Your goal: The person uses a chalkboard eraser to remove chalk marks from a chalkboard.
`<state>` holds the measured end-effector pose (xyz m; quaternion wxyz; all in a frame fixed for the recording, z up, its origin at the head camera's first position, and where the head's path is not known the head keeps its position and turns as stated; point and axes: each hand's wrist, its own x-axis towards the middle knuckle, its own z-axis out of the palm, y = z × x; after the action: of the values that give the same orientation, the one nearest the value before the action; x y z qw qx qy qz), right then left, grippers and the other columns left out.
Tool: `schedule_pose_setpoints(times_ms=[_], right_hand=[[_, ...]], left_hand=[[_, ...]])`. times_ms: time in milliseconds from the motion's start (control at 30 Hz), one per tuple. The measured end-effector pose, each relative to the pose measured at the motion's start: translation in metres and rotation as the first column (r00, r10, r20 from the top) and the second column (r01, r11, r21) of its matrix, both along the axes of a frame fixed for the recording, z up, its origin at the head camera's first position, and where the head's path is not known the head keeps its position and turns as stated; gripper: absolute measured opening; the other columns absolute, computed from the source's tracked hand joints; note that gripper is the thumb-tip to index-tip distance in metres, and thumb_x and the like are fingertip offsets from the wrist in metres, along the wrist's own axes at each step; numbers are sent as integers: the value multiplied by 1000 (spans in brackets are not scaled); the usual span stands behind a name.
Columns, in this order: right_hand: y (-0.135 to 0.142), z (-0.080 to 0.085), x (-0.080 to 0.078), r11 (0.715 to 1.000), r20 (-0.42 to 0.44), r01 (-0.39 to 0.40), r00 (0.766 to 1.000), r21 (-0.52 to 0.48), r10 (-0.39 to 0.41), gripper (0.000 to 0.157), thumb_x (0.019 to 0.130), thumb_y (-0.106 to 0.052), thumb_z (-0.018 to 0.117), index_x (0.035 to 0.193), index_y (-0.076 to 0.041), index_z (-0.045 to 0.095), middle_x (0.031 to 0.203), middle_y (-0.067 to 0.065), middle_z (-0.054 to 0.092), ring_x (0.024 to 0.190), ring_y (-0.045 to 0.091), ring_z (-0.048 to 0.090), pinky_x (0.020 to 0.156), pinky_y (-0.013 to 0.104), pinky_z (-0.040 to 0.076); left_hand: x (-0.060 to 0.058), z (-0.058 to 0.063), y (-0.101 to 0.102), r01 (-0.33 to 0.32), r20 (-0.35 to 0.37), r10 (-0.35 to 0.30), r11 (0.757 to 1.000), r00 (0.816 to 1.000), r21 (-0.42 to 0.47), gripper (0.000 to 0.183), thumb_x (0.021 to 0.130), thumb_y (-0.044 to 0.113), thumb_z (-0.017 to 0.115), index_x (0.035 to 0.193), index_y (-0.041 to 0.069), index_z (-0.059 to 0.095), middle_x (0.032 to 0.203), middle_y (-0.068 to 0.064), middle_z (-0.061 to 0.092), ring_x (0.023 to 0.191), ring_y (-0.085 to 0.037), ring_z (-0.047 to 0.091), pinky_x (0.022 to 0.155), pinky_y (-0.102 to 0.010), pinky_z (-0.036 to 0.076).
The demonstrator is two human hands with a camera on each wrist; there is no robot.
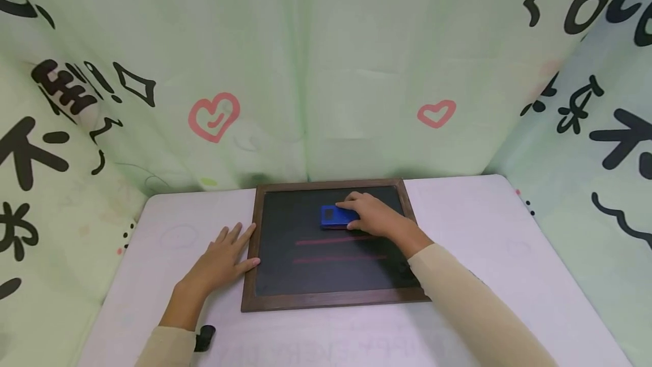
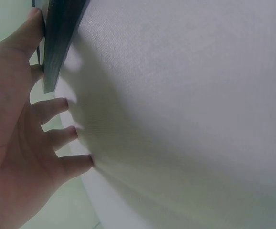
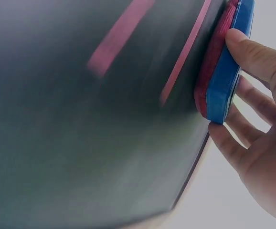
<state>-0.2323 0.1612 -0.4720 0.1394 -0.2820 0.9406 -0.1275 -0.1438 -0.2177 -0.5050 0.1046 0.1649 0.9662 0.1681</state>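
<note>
Framed blackboard (image 1: pixel 326 277): one, centre, lower half of the frame. Blue eraser (image 1: pixel 336 217): one, just below centre. Pink lines, two (one above the other): upper line (image 1: pixel 328 241), lower line (image 1: pixel 336 260), below centre. Hands, two: left hand (image 1: pixel 220 260), lower left; right hand (image 1: pixel 375 214), right of centre. Beige sleeves (image 1: pixel 170 349): two, lower left and lower right. Red hearts, two: left heart (image 1: pixel 214 139), right heart (image 1: pixel 436 124), upper half. White table (image 1: pixel 489 225): one, lower half.

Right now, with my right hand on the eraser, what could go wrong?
The blackboard might slide, as your left hand touches it only at the left side. The eraser could smear the pink lines instead of lifting them. Your right sleeve, over the lower right corner, might rub the lower line.
</note>
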Motion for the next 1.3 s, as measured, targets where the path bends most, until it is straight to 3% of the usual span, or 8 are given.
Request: schedule_pose_setpoints(times_ms=[467,1000,1300], right_hand=[[73,5,5,996,-51,69,996,-63,-72,56,93,-14,78,145,-4,60,136,23,60,124,43,60,104,57,50],[84,1,10,994,-60,83,994,-76,-88,56,92,-14,79,144,-3,60,135,25,60,123,44,59,103,58,50],[89,2,28,996,-54,44,997,-81,-49,57,92,-15,79,144,-3,60,135,23,60,123,44,59,101,58,51]], left_hand=[[-3,-1,-1,3,7,-3,1000,1000,-5,82,101,50,62,165,14,26,166,-29,27,150,-60,23,109,-80,30],[-1,-3,-2,-1,15,1,1000,1000,0,82,101,51,61,165,14,26,166,-28,27,150,-59,23,109,-80,30],[-1,-2,-2,-1,10,1,1000,1000,-1,81,101,51,61,165,15,26,166,-28,27,150,-58,23,109,-79,30]])
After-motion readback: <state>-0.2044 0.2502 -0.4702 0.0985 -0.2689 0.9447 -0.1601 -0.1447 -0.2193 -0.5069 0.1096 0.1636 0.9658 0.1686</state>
